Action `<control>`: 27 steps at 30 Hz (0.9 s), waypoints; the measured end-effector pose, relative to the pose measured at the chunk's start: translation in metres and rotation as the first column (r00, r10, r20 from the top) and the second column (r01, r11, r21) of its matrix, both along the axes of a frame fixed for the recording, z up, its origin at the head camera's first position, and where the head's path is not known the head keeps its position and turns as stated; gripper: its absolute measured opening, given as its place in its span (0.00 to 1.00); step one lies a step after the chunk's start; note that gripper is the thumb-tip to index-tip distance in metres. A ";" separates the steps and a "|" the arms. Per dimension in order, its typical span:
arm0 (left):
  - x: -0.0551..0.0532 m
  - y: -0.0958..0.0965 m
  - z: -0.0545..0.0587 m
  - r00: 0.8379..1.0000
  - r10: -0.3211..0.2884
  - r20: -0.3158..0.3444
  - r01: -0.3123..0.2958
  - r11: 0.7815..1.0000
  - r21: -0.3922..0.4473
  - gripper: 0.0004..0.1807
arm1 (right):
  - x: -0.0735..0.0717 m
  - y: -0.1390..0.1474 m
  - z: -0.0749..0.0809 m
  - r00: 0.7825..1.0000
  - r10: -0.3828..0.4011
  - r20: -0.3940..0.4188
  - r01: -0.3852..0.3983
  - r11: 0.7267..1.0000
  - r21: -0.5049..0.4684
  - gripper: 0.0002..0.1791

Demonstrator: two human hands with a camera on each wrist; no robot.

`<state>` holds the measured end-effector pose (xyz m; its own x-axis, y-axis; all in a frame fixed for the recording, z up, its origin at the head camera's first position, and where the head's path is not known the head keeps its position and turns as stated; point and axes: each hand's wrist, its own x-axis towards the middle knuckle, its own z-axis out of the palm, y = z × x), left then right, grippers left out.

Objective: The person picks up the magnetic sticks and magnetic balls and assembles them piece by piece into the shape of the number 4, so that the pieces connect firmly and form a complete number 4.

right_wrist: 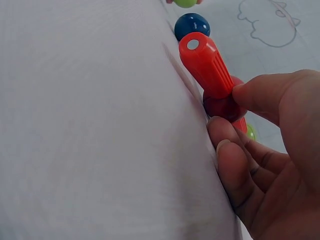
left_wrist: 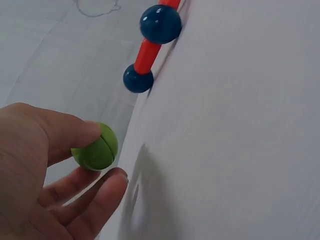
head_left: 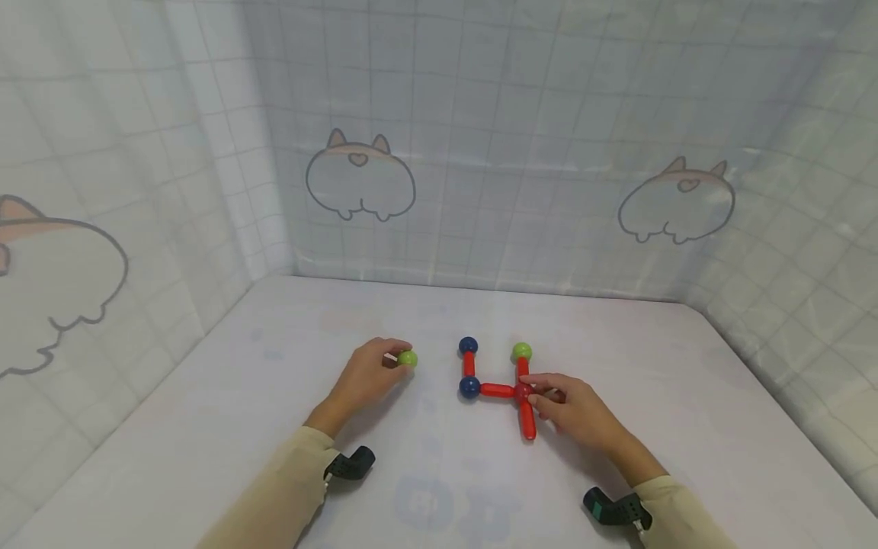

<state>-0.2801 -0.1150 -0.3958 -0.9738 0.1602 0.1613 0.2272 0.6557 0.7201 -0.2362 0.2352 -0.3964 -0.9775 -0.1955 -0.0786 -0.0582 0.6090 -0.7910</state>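
Observation:
Held up off the white table, a green ball [left_wrist: 104,152] is pinched between the thumb and fingers of my left hand [head_left: 366,374]. My right hand [head_left: 576,408] grips the dark red ball [right_wrist: 221,107] of a ball-and-rod construction lying on the table. From that ball, one red rod [head_left: 527,421] points toward me with a bare end. Another rod [head_left: 523,367] runs away to a second green ball [head_left: 522,351]. A third red rod [head_left: 497,390] goes left to a blue ball [head_left: 469,387], and a further rod [head_left: 469,363] joins it to another blue ball [head_left: 469,346].
White grid-patterned curtains [head_left: 521,152] with cartoon animal outlines enclose the table [head_left: 425,473] at the back and both sides. A dark wrist device [head_left: 351,463] sits on the left sleeve, with a similar one [head_left: 613,509] on the right.

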 end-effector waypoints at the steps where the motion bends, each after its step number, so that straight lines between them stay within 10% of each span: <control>1: 0.001 0.003 0.001 1.000 -0.005 0.011 0.005 1.000 0.019 0.19 | 0.000 0.000 0.000 1.000 -0.001 0.000 0.001 1.000 0.001 0.20; 16: 0.014 0.033 0.007 0.980 -0.149 0.130 0.122 0.973 0.194 0.18 | -0.002 0.000 -0.001 1.000 -0.006 0.006 0.006 1.000 0.007 0.21; 27: 0.022 0.052 0.013 0.979 -0.143 0.146 0.114 0.975 0.192 0.15 | -0.004 0.006 0.008 0.999 0.027 0.037 -0.028 0.999 0.017 0.23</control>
